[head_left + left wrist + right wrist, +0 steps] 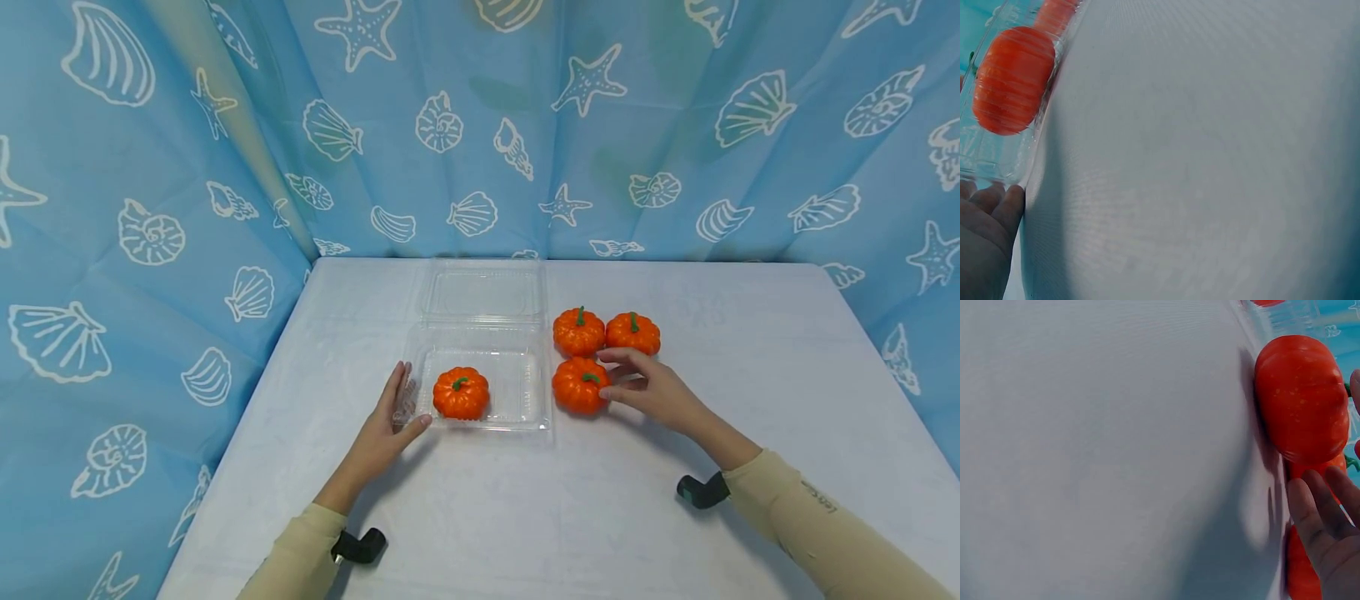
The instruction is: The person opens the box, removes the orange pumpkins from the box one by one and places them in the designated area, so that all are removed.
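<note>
A clear plastic clamshell box (517, 392) lies with its lid (483, 293) folded back, and one orange toy pumpkin (461, 393) with a green stem sits in its left part. My left hand (384, 433) rests at the box's left side, fingers along the wall and thumb by the front corner. Right of the box stand three more pumpkins. Over the front one (581, 386), my right hand (654, 393) reaches with parted fingers, the thumb right at its side. In the right wrist view, the fingertips (1300, 494) show just beside this pumpkin (1300, 400).
Two pumpkins, a back left one (578, 332) and a back right one (633, 333), stand side by side behind the front one. A white cloth covers the table (525, 517). Blue curtains (480, 125) with shell prints hang behind and beside it.
</note>
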`<state>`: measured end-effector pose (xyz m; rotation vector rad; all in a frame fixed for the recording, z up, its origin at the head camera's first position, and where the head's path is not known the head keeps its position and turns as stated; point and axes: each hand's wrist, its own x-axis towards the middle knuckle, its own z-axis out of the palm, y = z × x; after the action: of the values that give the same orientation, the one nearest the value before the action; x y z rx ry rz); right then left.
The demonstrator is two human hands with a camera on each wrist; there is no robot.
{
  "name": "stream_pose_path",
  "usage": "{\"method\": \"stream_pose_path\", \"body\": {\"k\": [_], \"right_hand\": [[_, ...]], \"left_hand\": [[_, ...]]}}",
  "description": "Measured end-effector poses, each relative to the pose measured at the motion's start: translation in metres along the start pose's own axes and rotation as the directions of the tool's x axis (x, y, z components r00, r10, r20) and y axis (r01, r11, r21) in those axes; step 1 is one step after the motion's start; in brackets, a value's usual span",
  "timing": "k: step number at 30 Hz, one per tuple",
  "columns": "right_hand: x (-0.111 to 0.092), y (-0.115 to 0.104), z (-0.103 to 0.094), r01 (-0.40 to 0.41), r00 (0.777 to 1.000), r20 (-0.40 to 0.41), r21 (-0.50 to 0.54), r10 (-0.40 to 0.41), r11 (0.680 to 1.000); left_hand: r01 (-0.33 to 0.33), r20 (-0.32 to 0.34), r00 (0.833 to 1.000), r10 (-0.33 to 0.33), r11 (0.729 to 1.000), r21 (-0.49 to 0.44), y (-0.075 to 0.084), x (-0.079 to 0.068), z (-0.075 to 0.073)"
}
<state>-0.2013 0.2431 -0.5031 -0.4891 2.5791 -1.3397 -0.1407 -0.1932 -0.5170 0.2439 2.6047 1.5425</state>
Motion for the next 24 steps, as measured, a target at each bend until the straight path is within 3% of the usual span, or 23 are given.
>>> {"method": "stream_pose_path", "body": {"k": [9, 14, 24], "right_hand": [[0.009, -0.016, -0.005, 0.04, 0.998, -0.037, -0.022, -0.041, 0.999], [0.019, -0.027, -0.009, 0.101, 0.993, -0.054, -0.024, -0.102, 0.995], [0.039, -0.053, -0.007, 0.131, 0.991, -0.026, -0.05, -0.132, 0.99]], "left_hand": [[0.005, 0.0, 1.0, -0.005, 1.0, 0.002, 0.001, 0.0, -0.001], [-0.001, -0.002, 1.0, 0.001, 1.0, 0.009, 0.001, 0.0, -0.001], [-0.003, -0.003, 1.0, 0.003, 1.0, 0.003, 0.001, 0.0, -0.001]]}}
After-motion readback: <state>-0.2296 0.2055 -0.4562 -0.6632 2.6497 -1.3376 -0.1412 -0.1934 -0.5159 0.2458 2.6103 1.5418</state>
